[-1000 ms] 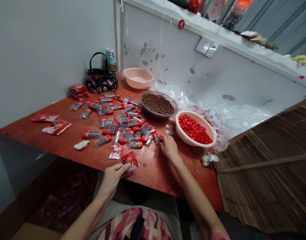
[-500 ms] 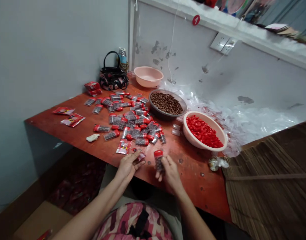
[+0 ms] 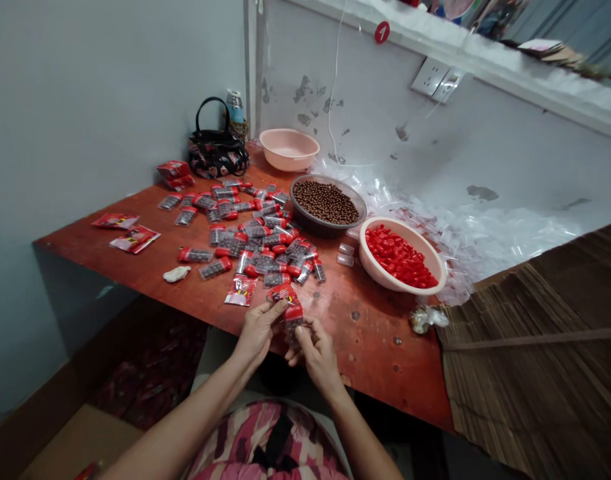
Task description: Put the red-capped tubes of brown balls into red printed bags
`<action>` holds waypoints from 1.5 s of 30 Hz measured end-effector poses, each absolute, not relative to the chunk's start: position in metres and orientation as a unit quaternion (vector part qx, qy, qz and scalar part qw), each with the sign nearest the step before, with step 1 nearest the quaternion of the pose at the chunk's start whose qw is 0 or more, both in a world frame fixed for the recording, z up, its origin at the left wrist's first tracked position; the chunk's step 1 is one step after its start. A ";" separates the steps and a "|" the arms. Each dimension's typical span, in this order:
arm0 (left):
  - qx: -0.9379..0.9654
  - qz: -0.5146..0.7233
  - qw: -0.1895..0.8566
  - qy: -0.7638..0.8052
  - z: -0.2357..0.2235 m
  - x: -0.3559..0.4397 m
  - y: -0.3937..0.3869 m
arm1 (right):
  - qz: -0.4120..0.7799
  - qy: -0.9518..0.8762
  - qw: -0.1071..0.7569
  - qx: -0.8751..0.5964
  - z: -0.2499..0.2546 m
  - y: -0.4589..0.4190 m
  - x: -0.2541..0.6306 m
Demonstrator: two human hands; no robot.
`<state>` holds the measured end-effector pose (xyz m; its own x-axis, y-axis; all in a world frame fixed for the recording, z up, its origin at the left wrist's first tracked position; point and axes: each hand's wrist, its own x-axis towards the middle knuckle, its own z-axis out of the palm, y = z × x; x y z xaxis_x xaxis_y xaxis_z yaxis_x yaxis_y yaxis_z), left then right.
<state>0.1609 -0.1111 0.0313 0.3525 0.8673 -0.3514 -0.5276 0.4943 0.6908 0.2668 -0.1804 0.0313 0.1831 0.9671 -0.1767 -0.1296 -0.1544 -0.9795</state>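
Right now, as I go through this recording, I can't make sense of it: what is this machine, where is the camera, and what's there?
No machine: these are a person's bare hands, and every picture comes from one head-worn camera. The left hand holds a small red printed packet; the right hand holds a clear, red-capped plastic container. On the reddish wooden table lie similar containers, a dark bowl of brown beads and a pale pink bowl of red pieces.

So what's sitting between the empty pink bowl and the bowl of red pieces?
A dark bowl of brown beads lies between them; the head view shows it.
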 end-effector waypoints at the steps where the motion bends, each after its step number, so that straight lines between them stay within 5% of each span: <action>1: 0.252 0.440 0.785 0.357 0.032 0.161 -0.111 | 0.514 -0.375 0.532 -0.560 0.031 -0.181 0.267; 9: 0.269 0.404 0.802 0.349 0.030 0.167 -0.110 | 0.378 -0.430 0.534 -0.622 0.027 -0.185 0.265; 17: 0.360 0.388 0.774 0.347 0.026 0.164 -0.108 | 0.546 -0.303 0.587 -0.515 0.020 -0.175 0.267; 26: 0.349 0.352 0.784 0.372 0.028 0.168 -0.112 | 0.436 -0.389 0.541 -0.605 0.016 -0.183 0.271; 31: 0.546 0.299 0.669 0.405 0.037 0.160 -0.111 | 0.323 -0.458 0.527 -0.638 0.056 -0.163 0.311; 36: 0.636 0.265 0.611 0.389 0.046 0.163 -0.119 | 0.504 -0.479 0.484 -0.531 0.079 -0.134 0.322; 45: 0.352 0.317 0.786 0.398 0.037 0.158 -0.112 | 0.358 -0.391 0.610 -0.590 0.046 -0.155 0.293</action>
